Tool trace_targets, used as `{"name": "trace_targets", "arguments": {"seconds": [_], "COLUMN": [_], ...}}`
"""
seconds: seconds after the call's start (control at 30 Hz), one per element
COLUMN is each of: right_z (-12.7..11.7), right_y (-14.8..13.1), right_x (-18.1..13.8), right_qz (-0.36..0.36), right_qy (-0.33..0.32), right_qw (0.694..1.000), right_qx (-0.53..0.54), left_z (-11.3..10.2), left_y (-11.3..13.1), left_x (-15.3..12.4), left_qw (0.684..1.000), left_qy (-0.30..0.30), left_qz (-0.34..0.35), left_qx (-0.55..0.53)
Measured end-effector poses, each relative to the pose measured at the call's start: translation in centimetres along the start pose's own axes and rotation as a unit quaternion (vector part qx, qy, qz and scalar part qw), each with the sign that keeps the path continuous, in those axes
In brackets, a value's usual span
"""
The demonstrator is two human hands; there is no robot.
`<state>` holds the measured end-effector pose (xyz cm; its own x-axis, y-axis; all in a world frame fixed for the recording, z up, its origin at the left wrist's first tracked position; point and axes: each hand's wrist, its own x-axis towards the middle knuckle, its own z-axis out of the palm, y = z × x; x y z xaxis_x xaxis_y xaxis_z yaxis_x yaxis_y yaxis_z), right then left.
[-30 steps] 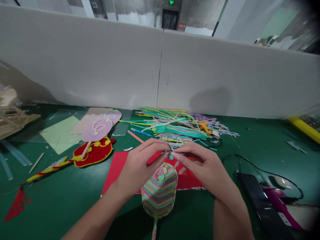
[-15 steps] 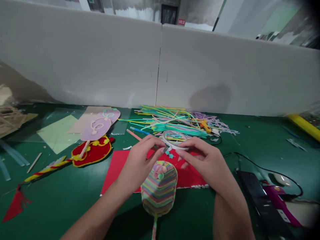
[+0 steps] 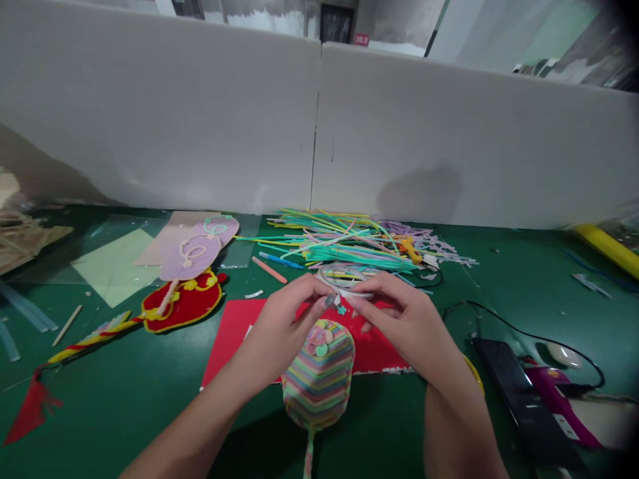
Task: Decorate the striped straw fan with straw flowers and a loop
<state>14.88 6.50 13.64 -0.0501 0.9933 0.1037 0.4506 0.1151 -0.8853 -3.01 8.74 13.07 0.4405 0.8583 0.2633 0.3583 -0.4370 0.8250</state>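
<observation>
A thin white ring that looks like a roll of tape (image 3: 355, 293) is held up between my two hands, above the far part of a red sheet (image 3: 384, 356). My left hand (image 3: 289, 309) pinches at its near left side, by a loose end. My right hand (image 3: 402, 316) grips its right side between thumb and fingers. Below my hands lies a striped pipe-cleaner fan (image 3: 319, 392) with pastel flowers (image 3: 319, 339) at its top and its handle towards me. A small teal flower (image 3: 341, 310) shows on the red sheet between my hands.
Behind my hands lies a pile of pipe cleaners (image 3: 344, 253), with an orange glue gun (image 3: 410, 250) at its right. To the left are a red fan (image 3: 182, 303) and a lilac fan (image 3: 197, 253). A black phone (image 3: 519, 392) and cable lie right.
My hands and the white ring have shifted slightly left, and the ring looks lower and flatter. The fan below stays put.
</observation>
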Motion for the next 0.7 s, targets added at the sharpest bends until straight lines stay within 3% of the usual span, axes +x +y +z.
{"name": "trace_targets", "arguments": {"seconds": [0.1,0.27,0.5,0.7], "right_z": [0.0,0.3,1.4,1.1], "right_y": [0.3,-0.1,-0.4,-0.3], "right_x": [0.3,0.0,-0.9,-0.9], "right_qz": [-0.02,-0.045,0.002,-0.007], "right_qy": [0.006,0.093,-0.033,-0.063], "right_qw": [1.0,0.994,0.999,0.997], "right_qx": [0.001,-0.047,0.016,-0.044], "left_z": [-0.1,0.2,1.0,1.2], "left_y": [0.1,-0.2,-0.6,-0.6], "left_x": [-0.1,-0.1,-0.1,-0.3], "left_qw": [1.0,0.998,0.999,0.997], "left_qy": [0.012,0.044,-0.006,-0.059], "left_qz": [-0.002,-0.027,-0.048,-0.049], "left_qx": [-0.011,0.02,0.01,-0.002]}}
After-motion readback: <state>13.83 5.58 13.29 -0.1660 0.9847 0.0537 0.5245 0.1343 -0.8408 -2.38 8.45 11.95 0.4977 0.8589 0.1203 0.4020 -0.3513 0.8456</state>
